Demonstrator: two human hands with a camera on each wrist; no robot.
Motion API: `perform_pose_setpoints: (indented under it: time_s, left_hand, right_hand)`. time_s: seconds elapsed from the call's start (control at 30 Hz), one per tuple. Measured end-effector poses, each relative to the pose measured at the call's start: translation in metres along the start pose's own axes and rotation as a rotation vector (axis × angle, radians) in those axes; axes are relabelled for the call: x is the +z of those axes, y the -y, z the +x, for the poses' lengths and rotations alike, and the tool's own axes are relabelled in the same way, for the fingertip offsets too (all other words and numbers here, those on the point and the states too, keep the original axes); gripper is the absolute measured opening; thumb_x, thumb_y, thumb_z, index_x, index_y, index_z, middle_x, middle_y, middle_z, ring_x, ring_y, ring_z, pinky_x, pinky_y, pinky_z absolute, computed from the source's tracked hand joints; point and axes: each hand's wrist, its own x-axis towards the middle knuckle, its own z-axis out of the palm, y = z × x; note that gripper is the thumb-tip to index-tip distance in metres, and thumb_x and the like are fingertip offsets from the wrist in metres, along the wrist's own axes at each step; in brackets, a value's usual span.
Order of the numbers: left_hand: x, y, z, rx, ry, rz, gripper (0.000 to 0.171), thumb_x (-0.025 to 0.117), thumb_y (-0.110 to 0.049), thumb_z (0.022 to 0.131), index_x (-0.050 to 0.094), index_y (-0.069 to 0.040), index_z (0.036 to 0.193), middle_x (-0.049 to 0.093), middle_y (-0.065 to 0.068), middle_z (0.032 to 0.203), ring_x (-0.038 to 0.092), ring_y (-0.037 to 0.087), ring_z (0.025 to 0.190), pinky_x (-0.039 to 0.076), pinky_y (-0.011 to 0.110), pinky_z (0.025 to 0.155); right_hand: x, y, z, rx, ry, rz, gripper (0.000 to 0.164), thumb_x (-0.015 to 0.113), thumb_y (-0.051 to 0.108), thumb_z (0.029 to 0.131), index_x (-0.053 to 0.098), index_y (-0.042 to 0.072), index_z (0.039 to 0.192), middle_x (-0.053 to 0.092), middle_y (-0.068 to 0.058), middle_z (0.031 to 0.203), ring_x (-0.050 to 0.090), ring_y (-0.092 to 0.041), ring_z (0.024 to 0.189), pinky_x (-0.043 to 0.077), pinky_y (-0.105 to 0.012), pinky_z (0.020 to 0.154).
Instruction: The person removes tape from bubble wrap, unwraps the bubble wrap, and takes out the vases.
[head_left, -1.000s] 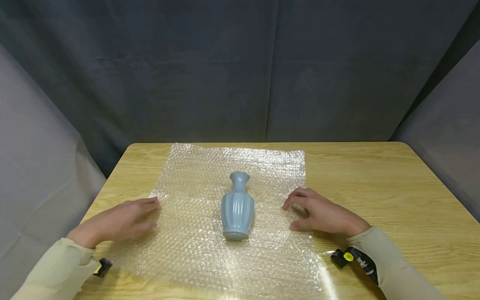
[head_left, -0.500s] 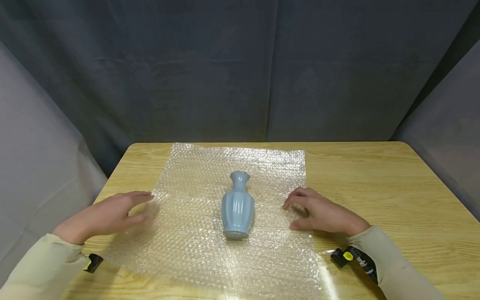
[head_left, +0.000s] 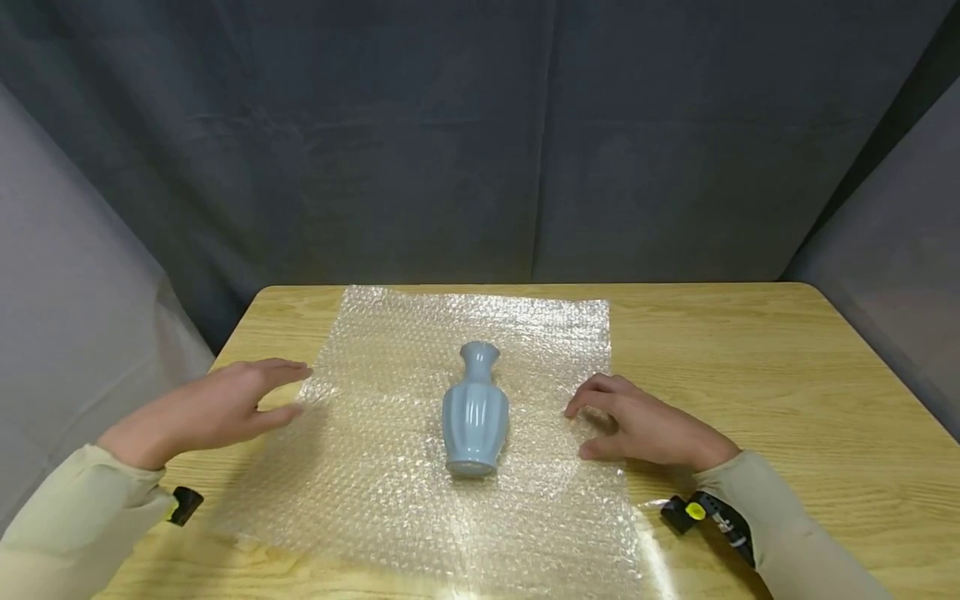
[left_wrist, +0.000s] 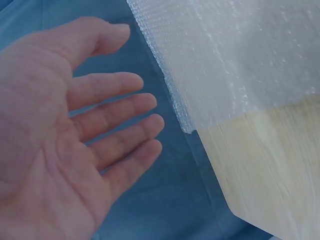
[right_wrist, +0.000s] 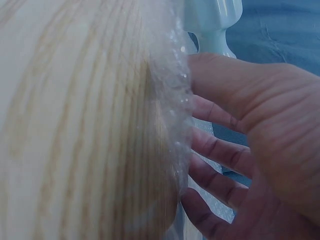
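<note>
A pale blue glazed vase (head_left: 476,421) lies on its side on a sheet of bubble wrap (head_left: 390,500), its neck toward the far edge of the table. My left hand (head_left: 217,408) is raised over the sheet's left border, fingers extended and palm bare in the left wrist view. On the other side, my right hand (head_left: 637,425) rests its fingertips on the right part of the bubble wrap, fingers spread and gently bent. The right wrist view shows thumb and fingers (right_wrist: 220,145) touching the wrap's surface, with part of the vase behind them.
The wooden table (head_left: 750,375) extends to the right of the wrap. A dark curtain (head_left: 405,167) hangs behind its far edge, and light grey cloth panels (head_left: 75,317) flank it on both sides.
My left hand has lifted off the wrap's left edge and moved left and slightly away from me, its fingers straightening. The right hand and the vase have stayed in place.
</note>
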Motion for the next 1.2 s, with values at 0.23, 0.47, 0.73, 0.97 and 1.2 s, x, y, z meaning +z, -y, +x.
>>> perform_pose_setpoints:
  time_s: [0.23,0.47,0.73,0.97,1.2]
  left_hand:
    - [-0.005,-0.012,0.018,0.06,-0.055,-0.005,0.042,0.066,-0.027,0.102,0.064,-0.008,0.139,0.069,0.014,0.137,0.067,0.035,0.125,0.054,0.054,0.102]
    - [-0.008,-0.03,0.044,0.088,-0.047,0.011,0.041,0.065,-0.025,0.102,0.064,-0.008,0.14,0.069,0.012,0.137,0.067,0.033,0.126,0.053,0.053,0.105]
    - [-0.004,-0.048,0.068,0.102,-0.071,0.028,0.04,0.065,-0.026,0.102,0.066,-0.007,0.138,0.071,0.012,0.135,0.068,0.032,0.124,0.054,0.052,0.105]
    - [0.011,-0.055,0.089,0.066,-0.082,-0.014,0.043,0.065,-0.03,0.102,0.066,-0.007,0.138,0.069,0.012,0.138,0.066,0.032,0.129,0.051,0.052,0.11]
    - [0.024,-0.069,0.102,0.058,-0.103,-0.075,0.044,0.065,-0.032,0.101,0.066,-0.008,0.138,0.069,0.009,0.139,0.067,0.029,0.128,0.052,0.05,0.11]
  right_hand:
    - [0.0,0.0,0.002,0.006,0.001,0.002,0.036,0.081,0.042,0.089,0.068,0.033,0.122,0.06,0.011,0.131,0.05,-0.021,0.13,0.047,-0.051,0.108]
    - [0.004,-0.002,0.005,0.01,0.009,0.013,0.036,0.081,0.041,0.089,0.067,0.034,0.122,0.059,0.011,0.131,0.049,-0.021,0.131,0.046,-0.049,0.109]
    - [0.002,-0.001,0.004,0.018,0.004,0.006,0.036,0.082,0.038,0.089,0.068,0.032,0.121,0.06,0.009,0.132,0.049,-0.021,0.129,0.047,-0.049,0.107]
    - [0.001,0.001,0.003,0.022,0.003,0.002,0.036,0.083,0.037,0.088,0.068,0.031,0.121,0.06,0.009,0.131,0.049,-0.021,0.13,0.046,-0.05,0.108]
    - [0.001,0.0,0.001,0.024,0.005,0.005,0.037,0.082,0.038,0.088,0.068,0.032,0.121,0.06,0.01,0.13,0.048,-0.026,0.137,0.044,-0.055,0.113]
